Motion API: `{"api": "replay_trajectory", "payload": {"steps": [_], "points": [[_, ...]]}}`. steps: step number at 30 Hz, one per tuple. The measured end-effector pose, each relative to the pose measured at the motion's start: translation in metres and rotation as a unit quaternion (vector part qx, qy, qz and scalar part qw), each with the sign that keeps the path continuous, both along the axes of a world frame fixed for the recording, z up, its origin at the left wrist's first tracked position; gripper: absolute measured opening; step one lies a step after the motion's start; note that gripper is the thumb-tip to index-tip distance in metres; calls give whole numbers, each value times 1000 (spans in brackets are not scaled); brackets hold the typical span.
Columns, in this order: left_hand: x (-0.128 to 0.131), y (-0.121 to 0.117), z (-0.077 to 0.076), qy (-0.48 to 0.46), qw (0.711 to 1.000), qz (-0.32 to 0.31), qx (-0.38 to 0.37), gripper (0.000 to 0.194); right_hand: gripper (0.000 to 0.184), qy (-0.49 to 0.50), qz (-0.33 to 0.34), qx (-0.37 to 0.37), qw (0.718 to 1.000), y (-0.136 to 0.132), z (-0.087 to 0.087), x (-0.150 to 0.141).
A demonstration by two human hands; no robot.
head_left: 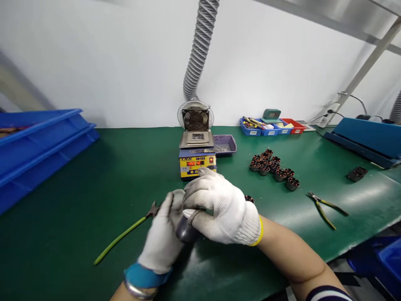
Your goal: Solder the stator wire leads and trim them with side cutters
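In front of the yellow-fronted machine [198, 166], the right hand [219, 205] pinches a dark rounded part [185, 230]; the left hand [163, 234] curls beside it, its grip too hidden to tell. Just right of the machine, a purple tray [232, 143] holds silvery scraps; farther right, a blue bin [251, 132] holds slender items. Left of the machine, green bench [131, 167] stretches toward blue crates [46, 146]; its back edge runs behind the machine.
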State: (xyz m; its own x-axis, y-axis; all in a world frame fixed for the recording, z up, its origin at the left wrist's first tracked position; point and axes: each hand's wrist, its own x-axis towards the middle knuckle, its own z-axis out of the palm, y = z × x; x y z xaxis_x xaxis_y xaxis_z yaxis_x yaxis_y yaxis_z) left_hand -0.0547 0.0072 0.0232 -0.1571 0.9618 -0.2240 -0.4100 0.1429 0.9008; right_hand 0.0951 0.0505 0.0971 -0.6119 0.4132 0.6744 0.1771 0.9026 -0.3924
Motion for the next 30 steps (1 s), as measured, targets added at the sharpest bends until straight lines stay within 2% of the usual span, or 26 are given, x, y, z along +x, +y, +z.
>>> {"api": "replay_trajectory", "payload": {"steps": [2,5,8,10,14,17,18,20,22,23,24,26,28,30], "points": [[1,-2,-2,-71,996,-48,28,23,4,-1,3,5,1000,0,-1,-1],[-3,-4,4,-101,991,-80,43,22,6,-4,-24,-4,1000,2,-1,1],[-6,-2,12,-210,976,-46,43,17,9,7,-29,-14,999,4,1,3],[-4,1,14,-249,968,-27,18,19,9,19,-21,-26,999,4,2,3],[6,-3,10,-226,971,-61,-39,23,8,23,-11,-60,998,6,-2,3],[10,-7,5,-197,975,-91,-37,31,8,26,-9,-95,995,8,-9,4],[11,-7,4,-167,983,-73,-15,34,9,31,-16,-112,993,8,-11,5],[11,-6,4,-72,996,28,44,41,13,32,-36,-156,987,10,-15,4],[10,-3,4,23,988,135,77,49,13,13,-58,-211,976,12,-17,4],[10,-3,5,49,984,153,77,50,14,-1,-65,-237,969,13,-18,4],[9,-2,5,53,986,143,71,49,14,-16,-68,-257,964,14,-18,4],[8,-3,6,12,996,71,53,40,17,-38,-58,-262,963,17,-17,6],[7,-4,6,-48,999,-2,18,34,16,-63,-25,-211,975,20,-16,9],[6,-3,4,-89,995,-34,-28,36,14,-107,-1,-121,987,25,-13,14]]}}
